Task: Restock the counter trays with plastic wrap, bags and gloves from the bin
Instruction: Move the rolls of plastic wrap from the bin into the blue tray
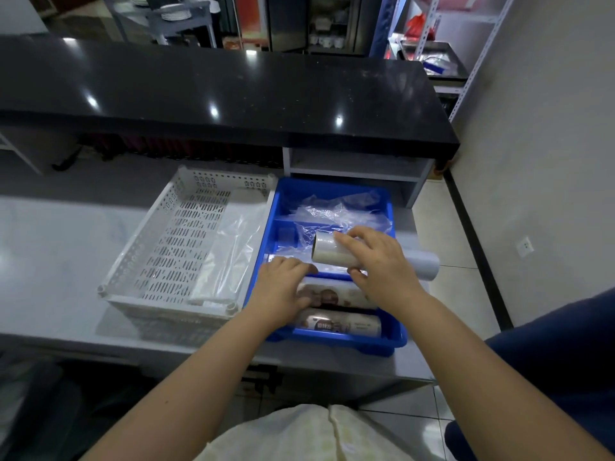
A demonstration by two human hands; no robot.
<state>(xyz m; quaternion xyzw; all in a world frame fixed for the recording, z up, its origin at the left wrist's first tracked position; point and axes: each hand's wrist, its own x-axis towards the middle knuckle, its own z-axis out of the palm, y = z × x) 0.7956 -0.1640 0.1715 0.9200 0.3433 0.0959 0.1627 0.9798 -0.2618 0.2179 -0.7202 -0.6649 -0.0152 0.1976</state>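
Note:
A blue divided tray (394, 337) stands at the counter's right end. My right hand (379, 264) grips a long roll of plastic wrap (327, 251) held crosswise over the tray's middle, its far end sticking out past the right rim. My left hand (283, 287) lies palm down on a printed roll (336, 294) in the tray's near compartment; whether it grips it I cannot tell. A second printed roll (339, 322) lies in front of that one. Loose clear plastic bags (336, 211) fill the tray's far compartments.
A white perforated basket (173, 247) sits just left of the blue tray, with clear bags (229, 244) along its right side. A raised black counter (216, 94) runs behind both. A metal shelf rack (466, 44) stands at the far right. Tiled floor lies right of the counter.

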